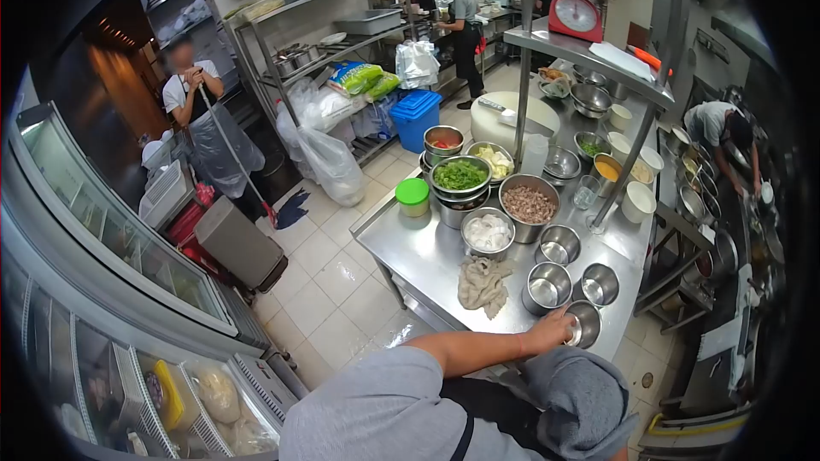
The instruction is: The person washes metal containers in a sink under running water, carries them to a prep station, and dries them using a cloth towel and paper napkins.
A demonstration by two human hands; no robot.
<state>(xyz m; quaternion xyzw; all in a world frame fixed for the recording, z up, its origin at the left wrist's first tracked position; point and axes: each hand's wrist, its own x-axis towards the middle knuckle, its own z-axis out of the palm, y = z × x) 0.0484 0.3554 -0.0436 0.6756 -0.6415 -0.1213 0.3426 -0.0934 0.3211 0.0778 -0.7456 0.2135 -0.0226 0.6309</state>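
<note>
My left hand (551,332) reaches across to the right at the table's near edge. Its fingers are at the rim of a small steel bowl (585,324) and appear to grip it. Beside that bowl stand more steel bowls: one (547,287) to its left, another (600,283) behind it and a third (559,245) farther back. A crumpled beige cloth (483,285) lies left of them. Only the grey right sleeve (581,393) shows on my other side; the right hand is out of sight.
On the steel table (436,269) stand pots of chopped meat (529,204) and greens (460,175), and a green-lidded tub (412,196). A post (636,149) rises from it. A person with a mop (226,141) stands left; others work farther back and right. An open fridge (128,350) is at left.
</note>
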